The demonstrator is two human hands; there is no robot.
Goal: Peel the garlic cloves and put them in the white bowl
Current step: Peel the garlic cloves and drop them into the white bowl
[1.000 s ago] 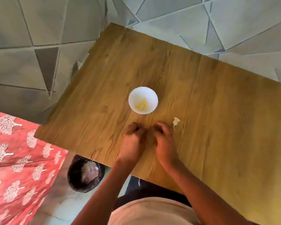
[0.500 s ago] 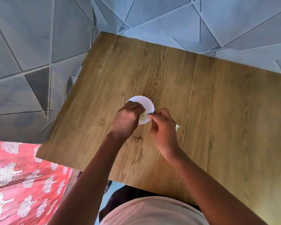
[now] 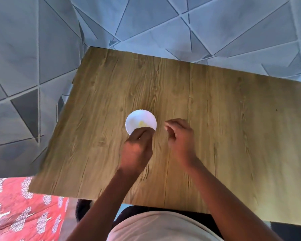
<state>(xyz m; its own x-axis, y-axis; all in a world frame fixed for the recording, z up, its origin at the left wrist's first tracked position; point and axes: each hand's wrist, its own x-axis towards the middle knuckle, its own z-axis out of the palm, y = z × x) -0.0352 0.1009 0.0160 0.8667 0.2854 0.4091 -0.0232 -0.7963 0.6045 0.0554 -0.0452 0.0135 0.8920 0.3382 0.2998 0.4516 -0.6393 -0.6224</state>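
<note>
Bowl (image 3: 137,120) holds pale yellow garlic (image 3: 141,124); L hand (image 3: 137,146) fingers curled at rim, R hand (image 3: 180,136) curled, grip unclear

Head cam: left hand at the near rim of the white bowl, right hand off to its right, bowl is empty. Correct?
Not quite. The head view shows the white bowl is not empty: pale yellowish peeled garlic lies inside it. The rest holds: the left hand is at the bowl's near rim and the right hand is off to its right, over the wooden table.
</note>
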